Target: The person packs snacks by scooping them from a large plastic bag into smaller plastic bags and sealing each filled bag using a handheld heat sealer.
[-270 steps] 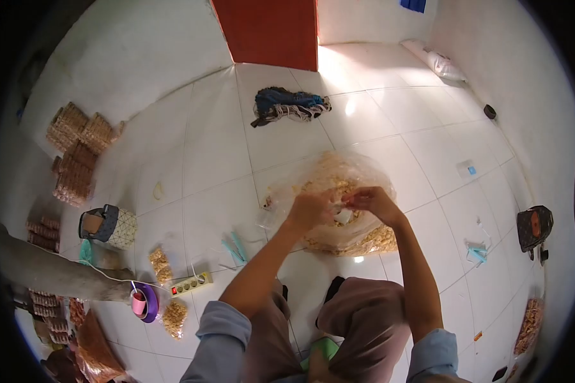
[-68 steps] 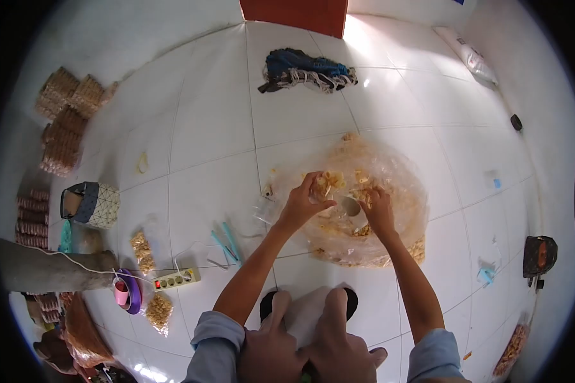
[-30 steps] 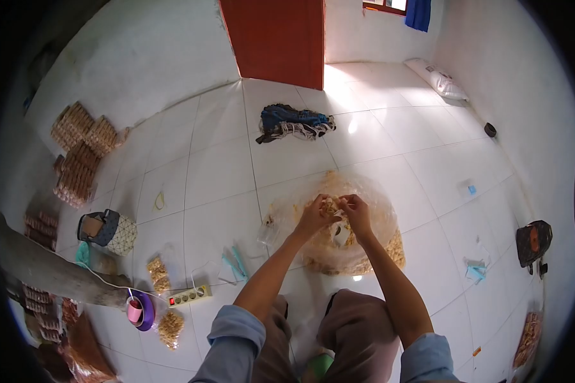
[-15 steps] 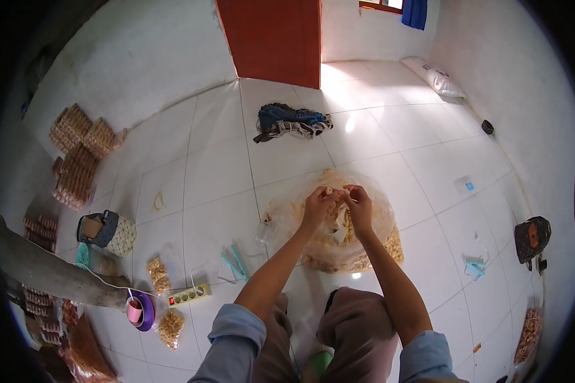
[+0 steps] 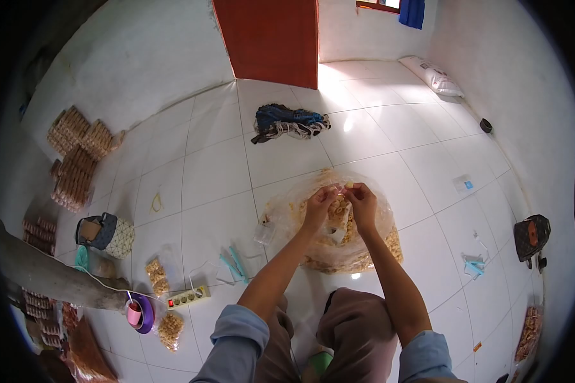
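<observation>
My left hand [image 5: 322, 196] and my right hand [image 5: 362, 199] are close together, fingers pinched at the top of a small clear plastic bag [image 5: 338, 217]. Pale snack pieces show through it as it hangs between them. Something thin and pinkish lies between the fingertips, too small to make out. Beneath both hands sits a large clear plastic sack [image 5: 294, 220], wide at the mouth and filled with yellowish snack pieces [image 5: 390, 250].
To the left are a power strip [image 5: 189, 297], a purple bowl [image 5: 145, 314] holding a pink cup, and filled snack bags [image 5: 170, 330]. Stacked packets [image 5: 76, 179] stand by the wall. A blue cloth bundle [image 5: 291, 122] lies ahead; a brown bag [image 5: 531, 239] is right.
My hands have shifted slightly, with the fingertips turned a little differently at the small bag's top. The bag shows more between them. The whole view has moved a touch.
</observation>
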{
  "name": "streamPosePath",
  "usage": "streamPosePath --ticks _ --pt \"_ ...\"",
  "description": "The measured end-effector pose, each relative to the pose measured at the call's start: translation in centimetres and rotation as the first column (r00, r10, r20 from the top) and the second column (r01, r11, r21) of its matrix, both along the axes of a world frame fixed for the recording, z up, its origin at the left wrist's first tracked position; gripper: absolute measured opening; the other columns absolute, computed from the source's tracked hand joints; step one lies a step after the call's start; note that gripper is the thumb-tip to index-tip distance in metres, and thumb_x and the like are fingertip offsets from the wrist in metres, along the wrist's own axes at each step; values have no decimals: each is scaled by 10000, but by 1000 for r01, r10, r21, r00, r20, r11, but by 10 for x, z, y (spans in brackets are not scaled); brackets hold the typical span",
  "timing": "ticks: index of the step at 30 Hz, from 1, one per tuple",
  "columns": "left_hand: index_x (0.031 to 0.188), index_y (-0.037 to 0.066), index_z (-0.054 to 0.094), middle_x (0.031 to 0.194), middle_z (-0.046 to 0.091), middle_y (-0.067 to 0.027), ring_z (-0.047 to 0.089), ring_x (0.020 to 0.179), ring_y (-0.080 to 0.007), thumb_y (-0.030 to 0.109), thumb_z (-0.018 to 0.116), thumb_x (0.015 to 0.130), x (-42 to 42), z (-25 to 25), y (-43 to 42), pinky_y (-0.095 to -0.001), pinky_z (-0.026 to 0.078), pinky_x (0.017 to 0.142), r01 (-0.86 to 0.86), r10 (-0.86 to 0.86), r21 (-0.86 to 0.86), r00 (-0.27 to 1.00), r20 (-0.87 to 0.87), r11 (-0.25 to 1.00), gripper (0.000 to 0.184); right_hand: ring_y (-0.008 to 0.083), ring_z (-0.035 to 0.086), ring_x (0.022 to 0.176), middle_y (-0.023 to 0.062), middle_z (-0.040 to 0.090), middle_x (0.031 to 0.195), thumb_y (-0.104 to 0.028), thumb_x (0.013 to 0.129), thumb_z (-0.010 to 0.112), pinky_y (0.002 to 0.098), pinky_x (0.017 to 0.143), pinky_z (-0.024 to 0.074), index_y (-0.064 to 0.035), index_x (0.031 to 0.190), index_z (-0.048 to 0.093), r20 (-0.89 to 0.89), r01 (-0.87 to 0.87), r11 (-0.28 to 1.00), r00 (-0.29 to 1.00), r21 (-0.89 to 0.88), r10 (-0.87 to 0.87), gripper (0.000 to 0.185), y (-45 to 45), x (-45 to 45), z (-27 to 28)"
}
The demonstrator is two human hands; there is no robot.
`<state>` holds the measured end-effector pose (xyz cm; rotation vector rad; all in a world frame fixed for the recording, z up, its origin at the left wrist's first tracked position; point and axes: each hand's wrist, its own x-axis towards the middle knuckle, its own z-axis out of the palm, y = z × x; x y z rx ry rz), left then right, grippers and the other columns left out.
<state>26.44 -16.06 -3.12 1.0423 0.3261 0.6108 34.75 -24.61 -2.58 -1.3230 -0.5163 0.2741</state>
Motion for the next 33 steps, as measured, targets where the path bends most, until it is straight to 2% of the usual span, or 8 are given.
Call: streamPosePath --ticks 8,15,17,22,25,27,31,33 --pt "937 24 637 745 601 30 481 574 -10 242 643 817 4 -2 1 -153 368 483 -85 77 -32 975 -208 996 250 85 531 668 28 595 757 -175 807 639 218 620 418 5 893 588 -126 -53 989 991 -142 35 207 -2 7 -7" --pt "869 4 645 740 622 -15 550 625 -64 230 666 790 10 -15 0 -193 438 564 -155 143 -12 936 -323 988 240 69 470 642 -1 554 744 -258 835 615 214 603 383 7 919 590 -298 -172 961 949 -217 102 278 -7 10 -24" --pt "857 72 633 782 600 12 558 667 -55 236 646 804 12 -20 2 -183 432 565 -126 115 -15 942 -316 992 173 68 470 640 -2 553 733 -259 833 618 213 601 381 2 911 592 -299 -167 962 949 -216 98 274 -7 9 -22" --pt "858 41 620 765 603 -6 568 667 -80 226 652 797 13 -25 1 -207 454 572 -136 135 13 958 -252 991 197 67 467 599 -10 541 693 -276 823 629 211 573 377 -23 849 590 -219 -157 965 969 -209 111 257 -7 9 -29" --pt "865 32 612 768 605 -23 574 663 -98 222 652 796 15 -39 4 -219 461 567 -124 143 74 917 -373 989 207 84 458 555 -7 528 681 -298 818 633 208 556 380 -39 809 579 -326 -216 936 938 -277 119 265 -7 9 -33" --pt "867 30 608 773 606 -31 577 662 -105 219 650 796 16 -49 4 -224 463 562 -107 146 108 867 -476 988 206 94 442 517 -1 518 675 -310 818 631 211 534 380 -53 788 569 -550 -161 973 834 -163 46 266 -7 6 -35" --pt "856 30 600 765 597 -38 572 654 -112 211 639 802 16 -56 3 -239 470 569 -87 99 47 830 -549 995 192 102 450 542 4 522 684 -315 818 630 211 557 387 -40 827 577 -640 -148 966 768 -213 -23 280 -13 3 -25" --pt "854 32 597 767 593 -34 569 667 -110 210 634 806 14 -50 2 -237 471 586 -108 104 23 842 -529 994 188 92 466 601 2 532 703 -290 826 622 210 585 388 -27 878 581 -601 -206 970 794 -133 86 271 -16 2 -19"
